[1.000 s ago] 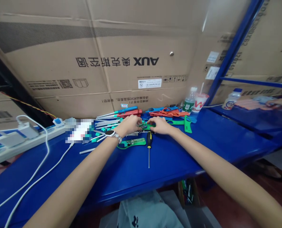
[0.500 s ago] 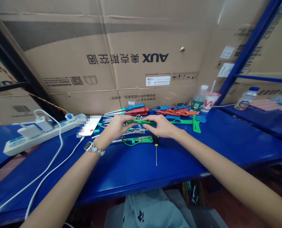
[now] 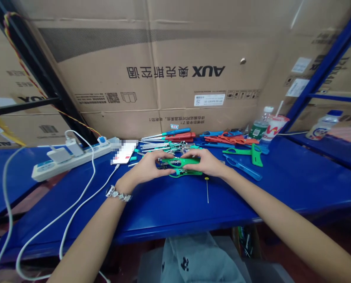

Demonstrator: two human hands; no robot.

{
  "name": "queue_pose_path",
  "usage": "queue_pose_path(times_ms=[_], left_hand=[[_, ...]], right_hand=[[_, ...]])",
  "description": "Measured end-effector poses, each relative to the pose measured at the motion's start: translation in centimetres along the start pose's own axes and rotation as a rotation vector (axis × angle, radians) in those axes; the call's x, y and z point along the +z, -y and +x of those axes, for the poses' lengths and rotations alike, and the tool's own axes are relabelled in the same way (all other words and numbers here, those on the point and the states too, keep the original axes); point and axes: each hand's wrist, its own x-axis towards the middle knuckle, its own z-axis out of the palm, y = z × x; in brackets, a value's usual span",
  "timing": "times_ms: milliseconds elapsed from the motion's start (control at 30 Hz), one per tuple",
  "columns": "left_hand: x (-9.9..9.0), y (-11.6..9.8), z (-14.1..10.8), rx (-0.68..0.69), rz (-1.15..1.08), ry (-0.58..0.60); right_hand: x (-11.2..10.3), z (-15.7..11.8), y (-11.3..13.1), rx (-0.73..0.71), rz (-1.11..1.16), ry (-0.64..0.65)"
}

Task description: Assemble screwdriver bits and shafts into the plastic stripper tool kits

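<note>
Both hands are closed on a green lighter casing, held just above the table. My left hand pinches its narrow end between thumb and fingers; my right hand grips the wider end. Below it, a second green lighter lies partly hidden by the fingers. A screwdriver lies close to my right hand, its handle mostly hidden and its shaft towards me. Behind the hands is a pile of lighter parts with metal tubes.
Red casings, a blue casing and a green casing lie to the right. Behind them stand a bottle and a cup. At left are a phone, a power strip and white cables.
The green casing has turned, so more of its broad side shows. My left thumb sits lower. The view has swung left, and a blue casing beside my right forearm has come into sight.
</note>
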Motion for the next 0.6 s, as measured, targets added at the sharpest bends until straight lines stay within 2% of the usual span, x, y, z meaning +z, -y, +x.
queue_pose_path(times_ms=[133,233,400,600], left_hand=[[0.2,-0.1,-0.1,-0.032,0.003,0.024],[-0.9,0.7,-0.4,-0.081,0.009,0.069],[-3.4,2.8,-1.1,-0.218,0.034,0.113],[-2.5,3.2,-1.0,-0.240,-0.003,0.253]], right_hand=[[0.9,-0.3,0.4,-0.108,-0.128,-0.035],[1.1,-0.5,0.4,-0.160,-0.203,-0.032],[1.0,-0.8,0.3,-0.083,-0.288,0.008],[1.3,-1.0,0.1,-0.041,-0.347,0.038]])
